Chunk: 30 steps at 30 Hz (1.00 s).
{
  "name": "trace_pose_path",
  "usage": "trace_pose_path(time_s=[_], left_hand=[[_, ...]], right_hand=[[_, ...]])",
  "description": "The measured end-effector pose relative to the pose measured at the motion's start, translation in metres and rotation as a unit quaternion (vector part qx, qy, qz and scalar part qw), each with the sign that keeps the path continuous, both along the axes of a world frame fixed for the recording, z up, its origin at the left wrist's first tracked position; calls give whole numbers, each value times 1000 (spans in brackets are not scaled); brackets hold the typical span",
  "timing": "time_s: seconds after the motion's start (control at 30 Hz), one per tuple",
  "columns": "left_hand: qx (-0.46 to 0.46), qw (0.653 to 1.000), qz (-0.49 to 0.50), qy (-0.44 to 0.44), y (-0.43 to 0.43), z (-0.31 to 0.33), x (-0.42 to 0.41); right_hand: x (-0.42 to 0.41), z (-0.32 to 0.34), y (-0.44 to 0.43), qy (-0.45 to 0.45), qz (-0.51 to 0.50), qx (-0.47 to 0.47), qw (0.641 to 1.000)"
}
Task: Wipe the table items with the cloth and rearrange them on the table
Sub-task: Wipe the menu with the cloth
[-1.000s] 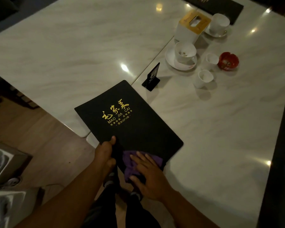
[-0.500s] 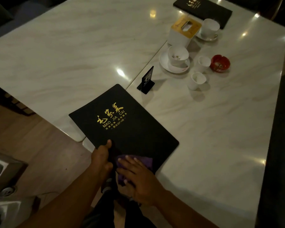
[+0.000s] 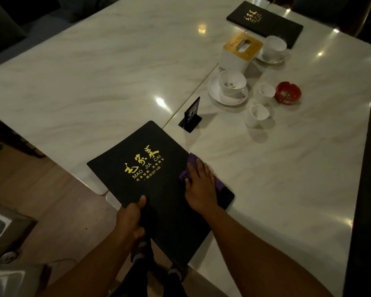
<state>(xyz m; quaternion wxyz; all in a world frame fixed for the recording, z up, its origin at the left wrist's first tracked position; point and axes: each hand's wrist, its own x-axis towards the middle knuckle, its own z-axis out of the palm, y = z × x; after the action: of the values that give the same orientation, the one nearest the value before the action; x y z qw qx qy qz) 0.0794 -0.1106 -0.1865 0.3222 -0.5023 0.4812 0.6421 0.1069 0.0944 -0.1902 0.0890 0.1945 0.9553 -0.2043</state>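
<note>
Pale marble table, dim room, ceiling lights reflected in the top. Nearest: left hand grips the near long edge of the black menu, thumb on top, fingers underneath and out of sight. The near corner of the menu overhangs the table edge toward the person. Just beyond, right hand lies flat with fingers straight, pressing the purple cloth onto the cover at the far long edge. Menu long axis runs diagonally, far-left to near-right. Gold lettering sits toward the far-left end, just beside the cloth, not under it. Judgement: wipe of the menu is under way. The uncovered lettered part lies left of and beyond the right hand, so the next stroke should run that way along the long axis, with the left hand bracing. The right hand is the nearer to that area and has the cloth. Farther out, none touched by a hand: black number stand, near small cup, far small cup, red ashtray, cup on saucer, tissue box, second cup on saucer, second menu at the far edge. All lie well apart from both hands.
</note>
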Motion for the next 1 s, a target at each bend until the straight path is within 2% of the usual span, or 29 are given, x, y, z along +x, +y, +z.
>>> trace_pose_path(time_s=[0.07, 0.13, 0.2, 0.27, 0.33, 0.43, 0.57, 0.7, 0.83, 0.9, 1.0], left_hand=[[-12, 1000, 7, -4, 2, 2, 1], [-11, 1000, 24, -6, 4, 2, 4], [-11, 999, 40, -7, 7, 0, 7], [-6, 999, 43, -9, 12, 0, 10], [-29, 998, 45, -13, 18, 0, 12], [-74, 996, 53, -21, 32, 11, 20], [-47, 996, 67, -28, 44, 4, 36], [-28, 1000, 11, -4, 48, -13, 48], [-97, 989, -108, -33, 60, -16, 71], [-164, 962, -218, -32, 74, 26, 76], [-215, 914, -341, -36, 81, 49, 79]], right_hand=[[-5, 4, -21, 0, 21, -7, 1000], [5, 4, -43, 25, 164, -57, 984], [22, 0, -48, 37, 295, -78, 952], [29, -9, -28, 57, 325, -67, 942], [33, -16, 0, 74, 261, -46, 961], [42, -19, 44, 63, 62, -7, 996], [62, -14, 83, 75, -104, -8, 992], [80, -2, 109, 19, -113, -17, 993], [88, 0, 120, 12, -79, -36, 996], [91, -1, 129, 10, -93, -28, 995], [97, -4, 140, 28, -120, -30, 992]])
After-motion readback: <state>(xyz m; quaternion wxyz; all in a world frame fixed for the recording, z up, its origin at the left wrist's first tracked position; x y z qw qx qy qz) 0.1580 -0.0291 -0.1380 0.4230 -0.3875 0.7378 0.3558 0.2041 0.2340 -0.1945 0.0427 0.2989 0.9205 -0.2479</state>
